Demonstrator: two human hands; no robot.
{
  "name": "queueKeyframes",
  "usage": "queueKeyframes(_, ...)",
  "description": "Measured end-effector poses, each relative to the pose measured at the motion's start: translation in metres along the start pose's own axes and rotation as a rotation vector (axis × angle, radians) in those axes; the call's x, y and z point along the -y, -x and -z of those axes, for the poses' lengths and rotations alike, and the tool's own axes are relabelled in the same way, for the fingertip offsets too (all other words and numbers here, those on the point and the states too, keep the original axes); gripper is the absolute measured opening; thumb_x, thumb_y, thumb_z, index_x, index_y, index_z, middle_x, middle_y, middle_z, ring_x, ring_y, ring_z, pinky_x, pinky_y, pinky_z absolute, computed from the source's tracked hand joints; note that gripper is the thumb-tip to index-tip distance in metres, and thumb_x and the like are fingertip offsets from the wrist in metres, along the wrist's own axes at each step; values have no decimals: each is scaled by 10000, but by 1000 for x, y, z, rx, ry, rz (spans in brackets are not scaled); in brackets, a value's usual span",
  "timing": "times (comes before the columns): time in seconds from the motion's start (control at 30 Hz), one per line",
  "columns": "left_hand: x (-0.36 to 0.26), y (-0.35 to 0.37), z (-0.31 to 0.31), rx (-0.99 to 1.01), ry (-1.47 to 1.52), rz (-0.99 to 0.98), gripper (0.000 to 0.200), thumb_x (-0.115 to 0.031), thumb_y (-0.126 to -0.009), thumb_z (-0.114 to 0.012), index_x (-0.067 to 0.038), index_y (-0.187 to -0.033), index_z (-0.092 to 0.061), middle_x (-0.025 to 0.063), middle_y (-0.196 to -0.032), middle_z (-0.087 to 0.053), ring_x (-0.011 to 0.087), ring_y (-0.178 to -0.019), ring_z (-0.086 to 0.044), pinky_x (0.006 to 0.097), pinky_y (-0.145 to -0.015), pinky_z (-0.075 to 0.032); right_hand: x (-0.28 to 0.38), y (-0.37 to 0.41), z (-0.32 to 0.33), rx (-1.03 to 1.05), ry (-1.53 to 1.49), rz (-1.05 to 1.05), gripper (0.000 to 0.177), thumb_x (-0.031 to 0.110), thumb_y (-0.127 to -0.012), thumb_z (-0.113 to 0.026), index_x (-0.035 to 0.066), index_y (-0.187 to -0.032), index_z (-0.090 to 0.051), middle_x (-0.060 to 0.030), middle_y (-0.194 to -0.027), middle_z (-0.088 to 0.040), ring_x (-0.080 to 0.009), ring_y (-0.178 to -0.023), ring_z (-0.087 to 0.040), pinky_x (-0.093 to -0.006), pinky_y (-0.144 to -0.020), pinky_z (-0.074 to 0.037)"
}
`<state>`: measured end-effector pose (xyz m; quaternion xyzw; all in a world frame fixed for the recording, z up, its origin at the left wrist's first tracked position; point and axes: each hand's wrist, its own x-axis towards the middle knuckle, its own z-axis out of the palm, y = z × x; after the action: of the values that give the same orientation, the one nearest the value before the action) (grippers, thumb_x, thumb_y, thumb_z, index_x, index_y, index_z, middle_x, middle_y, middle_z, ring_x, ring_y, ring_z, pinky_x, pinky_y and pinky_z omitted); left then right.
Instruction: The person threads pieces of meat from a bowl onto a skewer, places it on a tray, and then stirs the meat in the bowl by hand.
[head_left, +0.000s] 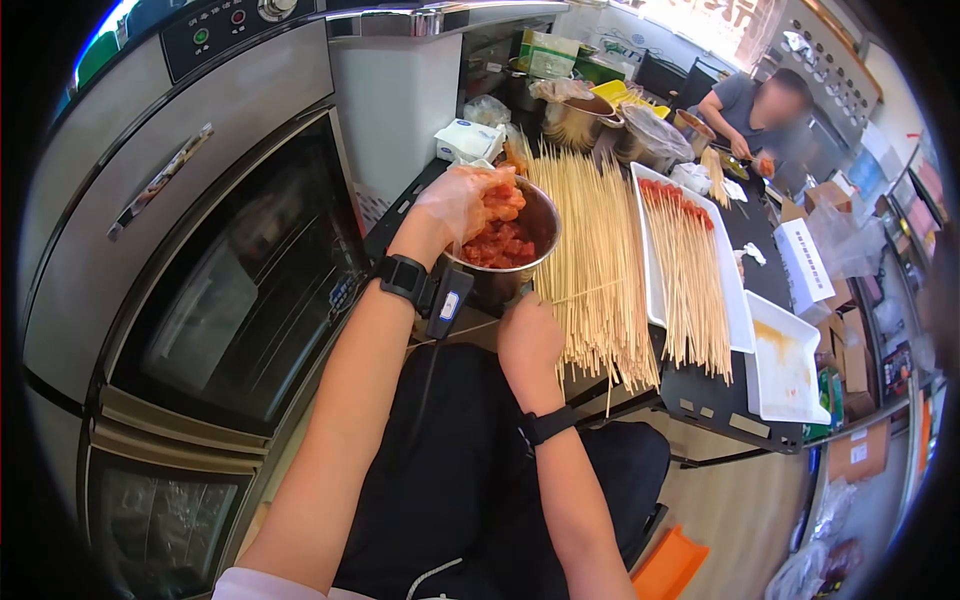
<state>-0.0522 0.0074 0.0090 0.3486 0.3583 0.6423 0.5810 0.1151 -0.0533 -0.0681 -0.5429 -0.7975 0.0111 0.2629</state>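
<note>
My left hand [465, 202], in a clear plastic glove, is over the rim of a steel pot [553, 225]. Its fingers are curled around pieces of red marinated meat [504, 203]. More chunks of red meat [497, 245] lie in the pot below. My right hand [531, 335], bare, is closed in front of the pot around a thin wooden skewer [590, 293], which sticks out on both sides of the fist. Just to its right lies a broad heap of bare skewers [590, 240].
A white tray [739, 310] holds skewers with meat on their ends [685, 205]. Another white tray [785, 365] has brownish liquid in it. A tissue pack [470, 141] stands behind the pot. Steel cabinet [240, 230] at left; a co-worker [765, 110] sits across the table.
</note>
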Motion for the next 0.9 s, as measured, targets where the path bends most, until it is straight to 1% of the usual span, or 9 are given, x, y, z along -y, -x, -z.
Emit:
queueKeyframes(0.2,-3,0,-1,0,13,13,201,-111,-853,-563,74,-931,-559,140,-843,-592,235,-797,-600,327,-745,-512,-8,-21,-9,-54,-106,-141,146,93,-736,-566,-32,-796,-519,-203,-740,-576,-389,-635,-579,-441,-543,-468)
queueKeyframes(0.3,-2,1,-1,-13,100,30,201,-69,-857,-536,110,-950,-539,172,-890,-580,263,-846,-597,336,-793,-511,-6,-31,3,23,-272,-250,195,85,-745,-570,-35,-872,-483,-195,-784,-575,-371,-704,-588,-419,-611,-468)
queueKeyframes(0.37,-5,0,-1,-31,168,36,205,-45,-860,-520,131,-965,-526,193,-923,-573,279,-875,-593,341,-821,-508,-8,-36,19,-120,-604,-385,300,66,-743,-546,-46,-996,-431,-181,-746,-563,-364,-716,-575,-412,-638,-447)
queueKeyframes(0.4,-5,1,-3,-35,183,33,213,-28,-861,-507,147,-983,-512,211,-953,-564,290,-897,-588,343,-844,-500,-16,-43,17,-162,-666,-411,363,61,-755,-523,-33,-1077,-383,-129,-702,-535,-270,-641,-551,-358,-637,-439)
queueKeyframes(0.53,-3,2,-2,5,184,19,229,-19,-860,-507,151,-1013,-506,216,-997,-561,274,-923,-582,319,-845,-499,-48,-56,66,-321,-1108,-410,335,23,-796,-470,-7,-1116,-376,-37,-671,-469,-81,-561,-419,-235,-523,-370)
queueKeyframes(0.63,-4,4,-2,30,160,5,226,-40,-858,-525,128,-1010,-523,188,-992,-567,245,-911,-581,298,-827,-500,-62,-52,103,-375,-1337,-327,342,25,-823,-435,10,-1156,-359,-18,-644,-446,-63,-549,-394,-216,-493,-337)
queueKeyframes(0.8,-1,2,4,65,242,-10,229,-67,-852,-548,100,-1010,-544,153,-978,-574,218,-887,-576,283,-818,-491,-65,-27,119,-20,-1489,-245,306,85,-895,-418,23,-1194,-406,37,-543,-358,-37,-445,-320,-189,-413,-271)
queueKeyframes(0.87,6,-2,14,179,-343,-289,241,-69,-842,-561,96,-1017,-546,152,-975,-577,222,-894,-573,299,-828,-487,-55,-11,114,109,-1479,-247,298,96,-907,-428,18,-1195,-427,48,-524,-340,-32,-417,-295,-186,-394,-253)
queueKeyframes(0.9,3,1,11,177,-339,-291,241,-69,-842,-561,96,-1017,-546,152,-975,-577,222,-894,-573,299,-828,-487,-53,-5,107,240,-1482,-248,300,113,-914,-435,16,-1198,-445,56,-508,-323,-28,-400,-273,-185,-375,-235)
